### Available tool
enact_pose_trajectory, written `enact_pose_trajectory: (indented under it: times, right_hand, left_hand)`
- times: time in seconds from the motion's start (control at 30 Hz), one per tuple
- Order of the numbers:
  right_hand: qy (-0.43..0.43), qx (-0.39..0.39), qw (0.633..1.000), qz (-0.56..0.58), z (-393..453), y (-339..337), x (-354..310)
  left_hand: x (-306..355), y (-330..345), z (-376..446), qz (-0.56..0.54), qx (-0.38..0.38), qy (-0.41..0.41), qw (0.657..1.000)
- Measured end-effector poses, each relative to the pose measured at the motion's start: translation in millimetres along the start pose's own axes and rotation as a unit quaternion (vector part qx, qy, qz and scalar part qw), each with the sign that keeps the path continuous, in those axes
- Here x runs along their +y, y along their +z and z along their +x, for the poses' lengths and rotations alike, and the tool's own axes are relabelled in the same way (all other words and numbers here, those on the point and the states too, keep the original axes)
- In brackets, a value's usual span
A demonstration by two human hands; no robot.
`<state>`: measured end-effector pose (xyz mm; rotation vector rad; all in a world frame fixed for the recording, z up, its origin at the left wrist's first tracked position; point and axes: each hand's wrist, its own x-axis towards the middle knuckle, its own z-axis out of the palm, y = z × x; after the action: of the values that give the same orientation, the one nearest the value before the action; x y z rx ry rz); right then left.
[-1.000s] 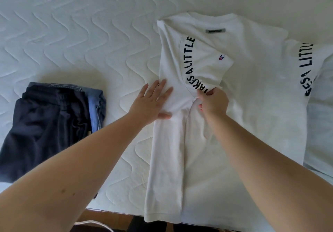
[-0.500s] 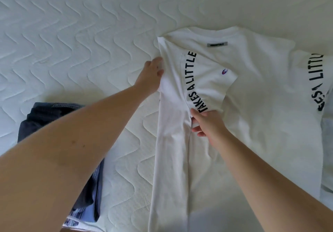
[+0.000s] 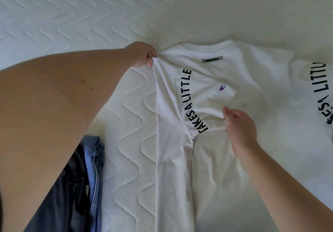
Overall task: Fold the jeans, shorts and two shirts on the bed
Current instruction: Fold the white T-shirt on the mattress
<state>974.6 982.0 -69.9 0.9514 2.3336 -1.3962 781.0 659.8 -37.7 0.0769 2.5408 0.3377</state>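
Observation:
A white T-shirt (image 3: 252, 127) with black lettering lies flat on the bed, its left side and sleeve folded inward over the body. My left hand (image 3: 141, 55) pinches the shirt's upper left shoulder corner. My right hand (image 3: 239, 129) pinches the hem of the folded-in sleeve near the shirt's middle. At the lower left, partly behind my left arm, dark shorts (image 3: 61, 199) lie folded on top of blue jeans (image 3: 94, 168). A second shirt is not clearly visible.
The white quilted mattress (image 3: 72, 24) stretches away to the left and back. The shirt's other sleeve (image 3: 320, 91), also lettered, runs off the right edge of the view.
My left hand slid from the shirt's left edge up to the shoulder corner and took hold of it. My right hand shifted right along the sleeve hem. The view moved closer.

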Motion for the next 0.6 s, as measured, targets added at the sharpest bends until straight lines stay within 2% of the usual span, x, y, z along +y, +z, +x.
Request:
enact_pose_trajectory:
  times: [0.07, 0.13, 0.23, 0.33, 0.47, 0.6]
  right_hand:
    - [-0.039, -0.001, 0.999, -0.026, 15.3, 3.1, -10.0]
    - [-0.030, 0.005, 0.999, -0.019, 31.8, 6.6, -23.6]
    - [0.019, -0.017, 0.999, 0.035, 54.1, 9.4, -42.1]
    - [0.010, -0.036, 0.999, -0.014, 61.3, 6.3, -48.8]
    - [-0.063, 0.043, 0.993, -0.088, 61.8, -0.6, -42.3]
    - [-0.070, 0.074, 0.991, -0.091, 61.0, -5.3, -30.9]
  left_hand:
    - [0.3, -6.5, 10.5, 0.068, -0.006, 0.036, 0.997]
    - [3.8, -12.2, 19.1, 0.081, -0.010, 0.062, 0.995]
    - [7.9, -24.3, 29.9, 0.071, -0.042, 0.049, 0.995]
    - [13.7, -36.7, 39.0, 0.067, -0.084, 0.030, 0.994]
    - [22.4, -43.1, 43.5, 0.084, -0.084, 0.020, 0.993]
    - [33.0, -36.1, 42.0, 0.151, -0.060, 0.040, 0.986]
